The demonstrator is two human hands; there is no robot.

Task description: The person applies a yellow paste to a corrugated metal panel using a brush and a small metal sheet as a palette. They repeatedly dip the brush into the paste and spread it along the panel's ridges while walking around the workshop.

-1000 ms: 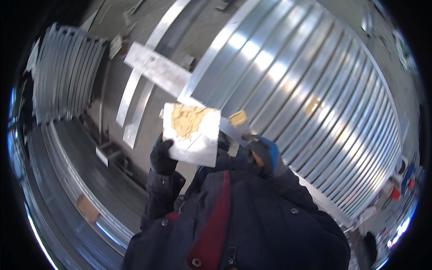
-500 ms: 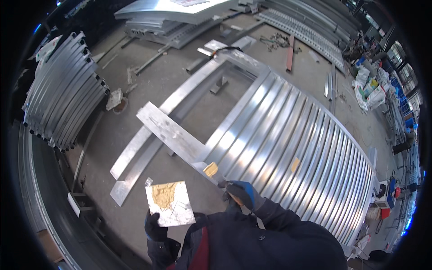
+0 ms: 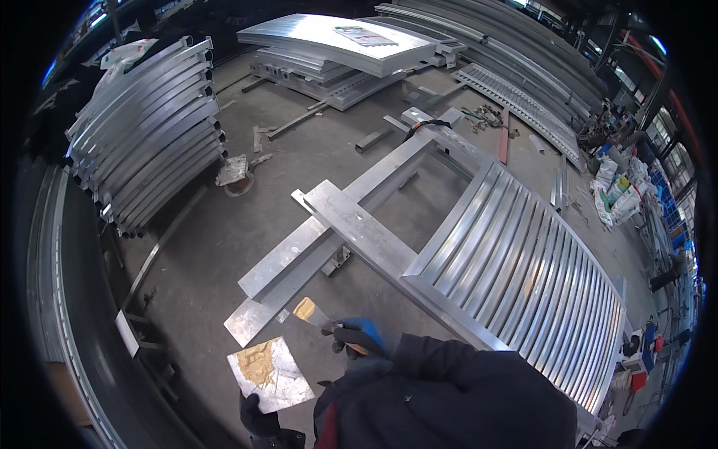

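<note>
My left hand, in a dark glove, grips the lower edge of a square, light metal plate. A tan mound of putty is spread over the plate's upper left part. In my right hand, gloved in black and blue, a putty knife points up and to the left. Yellowish putty coats the end of its blade. The knife is above and to the right of the plate, apart from it. To the right, a slatted silver metal panel lies beyond my right arm.
Flat metal beams extend from the panel's frame across the middle. A stack of curved metal pieces stands at left. More panels are piled at the back. White bags and a red piece of bar are on the right side.
My right hand and the putty knife have moved left, away from the slatted panel and closer to the plate. The view has shifted, so the panel and beams appear lower and farther right.
</note>
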